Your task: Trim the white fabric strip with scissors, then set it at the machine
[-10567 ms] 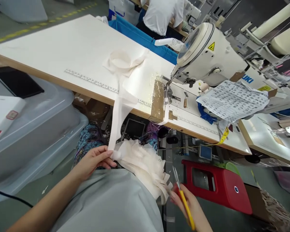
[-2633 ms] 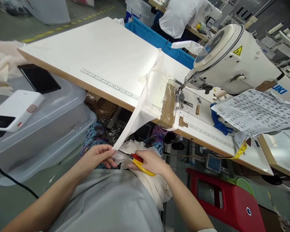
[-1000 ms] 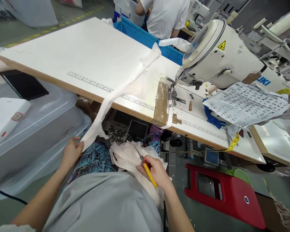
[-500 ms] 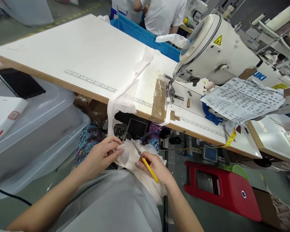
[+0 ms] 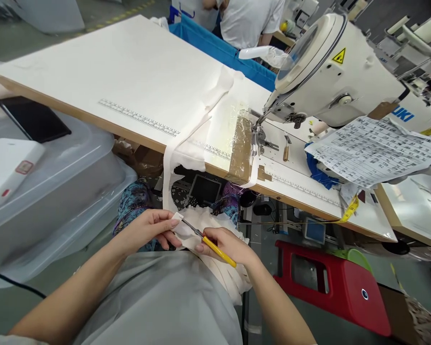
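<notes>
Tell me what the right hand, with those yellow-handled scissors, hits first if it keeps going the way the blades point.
Probably the white fabric strip pinched by the left hand; the scissors in the right hand point up-left, tips apparently already at it. Depth is unclear.

Single head-worn view, looking forward and down, close over lap, sewing table (image 5: 93, 72) beyond

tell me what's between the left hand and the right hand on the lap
In the head view, the snips and a fold of the white fabric strip lie between the left hand and the right hand, with the blades reaching toward the left fingertips.
</notes>
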Tool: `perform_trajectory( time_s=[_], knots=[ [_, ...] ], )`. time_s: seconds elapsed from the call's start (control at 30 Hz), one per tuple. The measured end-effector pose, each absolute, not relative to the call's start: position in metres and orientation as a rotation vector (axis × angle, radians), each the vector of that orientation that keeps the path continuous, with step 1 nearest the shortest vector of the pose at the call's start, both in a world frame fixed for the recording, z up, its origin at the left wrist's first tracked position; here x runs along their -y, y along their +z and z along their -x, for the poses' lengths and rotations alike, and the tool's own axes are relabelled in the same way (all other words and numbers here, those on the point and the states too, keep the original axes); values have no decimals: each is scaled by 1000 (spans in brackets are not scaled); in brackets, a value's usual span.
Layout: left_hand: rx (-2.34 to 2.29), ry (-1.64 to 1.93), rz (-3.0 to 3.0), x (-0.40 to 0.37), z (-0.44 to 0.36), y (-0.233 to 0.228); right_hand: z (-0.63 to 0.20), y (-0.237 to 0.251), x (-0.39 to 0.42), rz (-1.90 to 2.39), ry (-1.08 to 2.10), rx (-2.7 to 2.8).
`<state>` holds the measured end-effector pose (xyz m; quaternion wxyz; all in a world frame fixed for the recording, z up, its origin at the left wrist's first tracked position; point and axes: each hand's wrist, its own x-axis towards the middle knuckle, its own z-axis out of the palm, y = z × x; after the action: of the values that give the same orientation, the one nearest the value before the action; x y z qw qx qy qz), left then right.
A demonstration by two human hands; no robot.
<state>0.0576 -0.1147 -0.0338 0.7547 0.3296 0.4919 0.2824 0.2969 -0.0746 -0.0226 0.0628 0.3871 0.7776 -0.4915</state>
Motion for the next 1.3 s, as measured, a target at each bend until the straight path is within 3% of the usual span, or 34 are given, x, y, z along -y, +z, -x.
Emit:
perform_trajectory(
  time_s=[0.3,0.9,1.1,1.3],
  knots=[
    [-1091,593,-703,113,-57,-36,-291,-21,78,-1269,-959,-2487],
    [-1055,563,-719,115,-59,-41,-285,-23,79,-1301,-860,-2536],
    [-1071,546,-718,116,-61,-43,-285,-28,80,-1411,-1014,-2500],
    [-1008,448,-912,113,-77,-29,-273,-38,86,-1496,-1641,-2606]
  ],
)
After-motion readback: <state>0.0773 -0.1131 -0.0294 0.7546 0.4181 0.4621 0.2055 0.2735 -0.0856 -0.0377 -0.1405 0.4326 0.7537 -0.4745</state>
